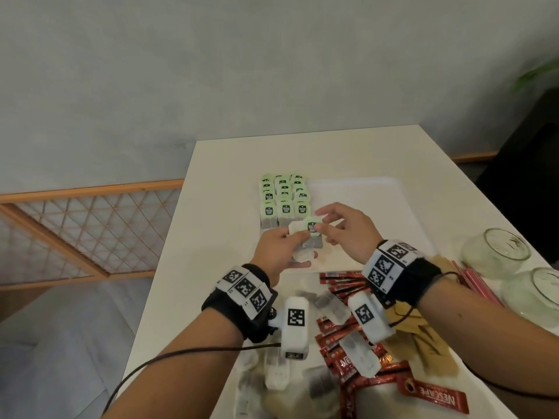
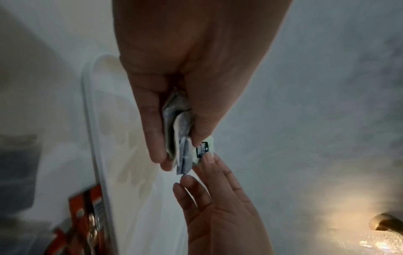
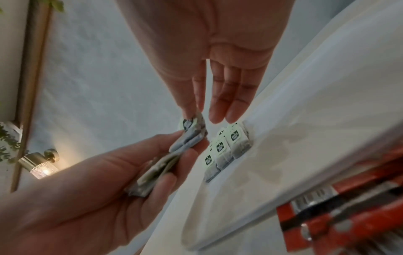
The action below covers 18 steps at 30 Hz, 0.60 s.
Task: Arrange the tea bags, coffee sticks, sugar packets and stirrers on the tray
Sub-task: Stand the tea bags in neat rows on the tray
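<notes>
Left hand gripping tea bags, right hand pinching top tag

plant: blurred, cut off | tag print: unreadable

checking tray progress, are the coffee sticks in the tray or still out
Out: the red coffee sticks lie on the table beside the tray, which shows only tea bags.

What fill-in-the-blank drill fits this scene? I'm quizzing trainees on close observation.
1. The left hand holds a small stack of ___.
2. The tea bags laid on the tray stand in ___ columns.
3. The coffee sticks have ___ wrappers.
4. The right hand pinches a tag coloured ___.

Missing: tea bags; three; red; green
</notes>
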{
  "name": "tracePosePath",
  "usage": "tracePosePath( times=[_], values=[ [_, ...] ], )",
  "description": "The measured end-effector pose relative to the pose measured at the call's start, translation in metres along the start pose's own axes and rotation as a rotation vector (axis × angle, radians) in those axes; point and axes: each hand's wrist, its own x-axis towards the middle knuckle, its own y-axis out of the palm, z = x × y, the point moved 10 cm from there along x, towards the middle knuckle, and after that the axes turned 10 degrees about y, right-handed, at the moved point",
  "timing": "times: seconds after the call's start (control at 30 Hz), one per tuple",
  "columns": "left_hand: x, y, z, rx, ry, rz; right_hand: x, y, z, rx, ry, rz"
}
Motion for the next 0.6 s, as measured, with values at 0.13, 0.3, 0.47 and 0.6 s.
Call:
tracePosePath(
  times=[0.13,0.3,0.47,0.6],
  values=[
    [0.006,-0.028,0.001,0.255,0.039,-0.049,0.019,0.029,-0.011,0.13,0.11,0.157],
    [0.018,-0.068,-0.014,0.62,0.129,-0.088,0.048,0.056,-0.027,-0.017,0.212,0.211],
    [0.033,-0.104,-0.027,0.763,0.165,-0.179,0.071,0.077,-0.005,-0.214,0.093,0.145],
    [0.038,-0.121,-0.029,0.726,0.157,-0.213,0.086,0.086,0.016,-0.207,0.016,0.074]
  ],
)
